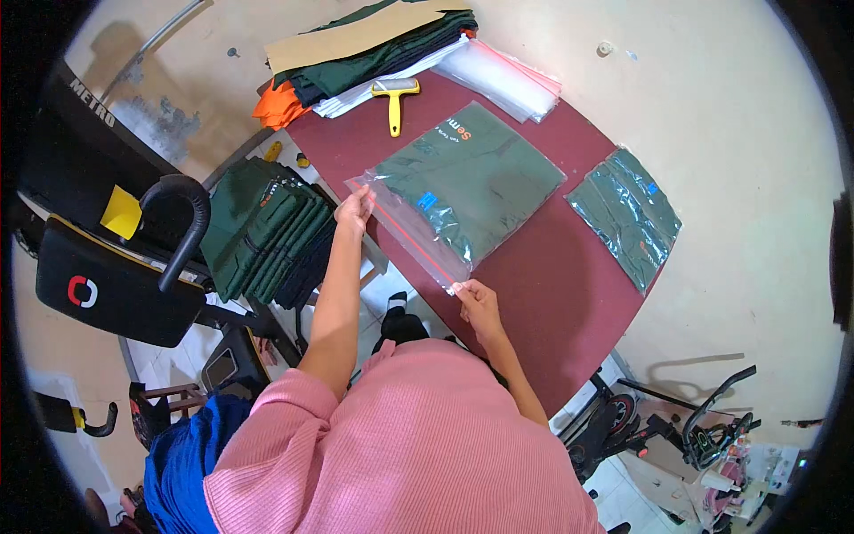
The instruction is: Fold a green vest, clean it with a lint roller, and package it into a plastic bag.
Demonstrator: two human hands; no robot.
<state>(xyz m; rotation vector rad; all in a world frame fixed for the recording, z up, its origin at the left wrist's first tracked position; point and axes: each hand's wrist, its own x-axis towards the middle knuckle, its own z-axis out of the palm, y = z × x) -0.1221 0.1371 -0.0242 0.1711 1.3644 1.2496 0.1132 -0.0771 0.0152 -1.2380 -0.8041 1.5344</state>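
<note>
A clear plastic zip bag (413, 233) with a red seal strip lies on the dark red table (534, 300), a folded dark green garment (480, 173) inside it. My left hand (355, 208) pinches the upper left corner of the bag's mouth, at one end of the strip. At the other end, near the table's front edge, my right hand (478, 307) grips the lower corner between thumb and fingers. The bag's mouth lies flat between both hands. To the right rests another bagged green garment (627, 217).
A yellow-handled lint roller (395, 107) lies behind the bag, beside stacked garments (373, 60) and empty clear bags (500, 77). Folded green garments (260, 233) are piled at the left, near exercise equipment (120, 280). A wall borders the table's far side.
</note>
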